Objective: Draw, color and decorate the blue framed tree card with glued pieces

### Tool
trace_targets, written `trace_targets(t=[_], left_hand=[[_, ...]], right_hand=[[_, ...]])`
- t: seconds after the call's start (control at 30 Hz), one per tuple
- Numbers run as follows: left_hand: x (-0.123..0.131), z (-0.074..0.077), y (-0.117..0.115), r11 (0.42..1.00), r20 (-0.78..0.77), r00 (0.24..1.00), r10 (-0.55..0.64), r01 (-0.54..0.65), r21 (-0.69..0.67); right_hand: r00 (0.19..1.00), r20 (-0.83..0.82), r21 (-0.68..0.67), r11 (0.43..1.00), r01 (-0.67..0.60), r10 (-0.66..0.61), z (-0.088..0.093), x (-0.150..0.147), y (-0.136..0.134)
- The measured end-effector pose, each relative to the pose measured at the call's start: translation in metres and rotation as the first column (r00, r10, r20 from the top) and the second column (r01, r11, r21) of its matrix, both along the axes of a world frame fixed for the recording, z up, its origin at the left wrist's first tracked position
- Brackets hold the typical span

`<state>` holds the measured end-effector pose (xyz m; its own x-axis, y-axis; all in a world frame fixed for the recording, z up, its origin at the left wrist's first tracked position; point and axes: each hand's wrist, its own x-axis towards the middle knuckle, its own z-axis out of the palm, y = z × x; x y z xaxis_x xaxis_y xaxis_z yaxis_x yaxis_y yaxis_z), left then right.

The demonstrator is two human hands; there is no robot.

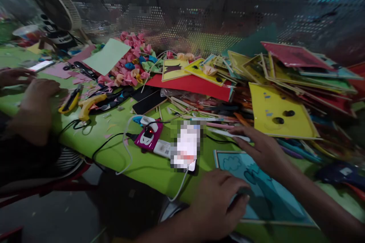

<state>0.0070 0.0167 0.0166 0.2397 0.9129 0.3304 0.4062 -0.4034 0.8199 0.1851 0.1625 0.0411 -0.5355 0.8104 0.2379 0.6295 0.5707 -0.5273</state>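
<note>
My left hand (219, 203) is closed in a curl at the table's front edge, over the lower left of a framed blue sheet (273, 190). Something dark shows between its thumb and fingers, too shadowed to name. From the right, my right hand (261, 150) reaches across the same sheet. Its thumb and fingers lie either side of a slim white pen (224, 133), closed on its right end. The blue sheet has a cloud outline and a darker cut shape on it.
A lit phone (188, 146) lies beside a purple power strip (148, 134) with cables. Framed coloured sheets (285, 110) pile up at right. Pink paper pieces (134, 53), a yellow glue gun (88, 106), a yellow cutter (70, 100) and a fan (54, 5) stand left, near another person's hands (42, 89).
</note>
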Motion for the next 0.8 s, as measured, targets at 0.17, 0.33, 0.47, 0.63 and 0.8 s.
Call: trace_targets(t=[0.17,0.33,0.47,0.63,0.8], left_hand=[[0.0,-0.003,0.001,0.999,0.032,0.999,-0.009,0.007,0.052],[-0.001,-0.001,0.003,0.997,0.03,0.999,-0.026,0.024,0.07],[-0.001,-0.001,0.002,0.998,0.037,0.999,-0.011,0.009,0.059],[0.0,-0.005,0.001,0.999,0.034,0.999,-0.001,-0.001,0.054],[0.001,-0.008,0.002,0.998,0.04,0.999,-0.016,0.014,0.063]], right_hand=[[0.99,0.13,0.274,0.958,-0.084,0.05,0.003,-0.009,0.019],[0.952,0.304,0.333,0.931,-0.149,0.043,0.006,-0.015,0.039],[0.896,0.444,0.311,0.936,-0.168,0.013,0.0,-0.027,0.047],[0.885,0.464,0.344,0.929,-0.139,-0.039,-0.002,-0.027,0.042],[0.885,0.462,0.365,0.923,-0.124,-0.064,0.004,-0.013,0.039]])
